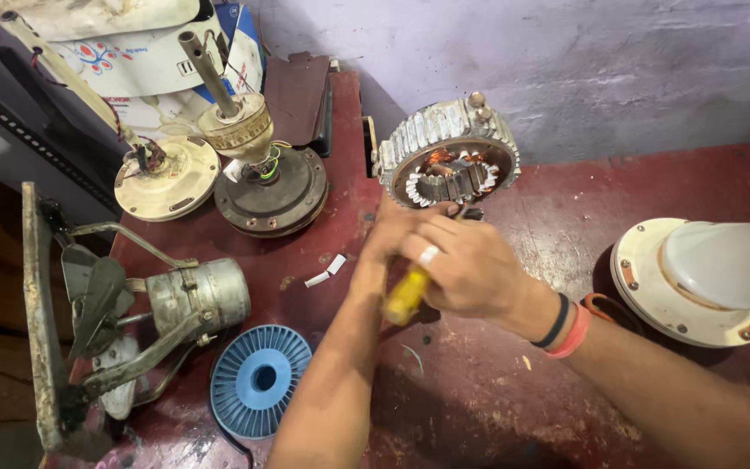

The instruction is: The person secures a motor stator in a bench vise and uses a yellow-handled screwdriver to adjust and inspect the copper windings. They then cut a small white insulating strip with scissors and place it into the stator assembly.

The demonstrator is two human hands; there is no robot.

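Nearest the camera, on the worn red table, a blue plastic spool is lying flat, just beside a grey exhaust fan that is resting on its side at the left edge. Two small white paper scraps are lying between the spool and the hands.

At mid-table the two hands are meeting. The right hand, wearing a pale ring and black and pink wristbands, is curling over the left hand. Together they are gripping a yellow-handled screwdriver, whose handle is poking out below the fingers; which hand is doing most of the gripping cannot be told. Its tip is hidden at the lower rim of the motor housing.

That housing is standing tilted just beyond the hands, a ribbed silvery ring showing copper windings and white insulation inside. To the right, a cream fan motor cover is sitting near the table edge.

Farther left, two round ceiling-fan motors are resting side by side, one cream, one dark with a rod sticking up. Behind them, at the far corner, a white cardboard box with blue and red printing is leaning against the purple wall.
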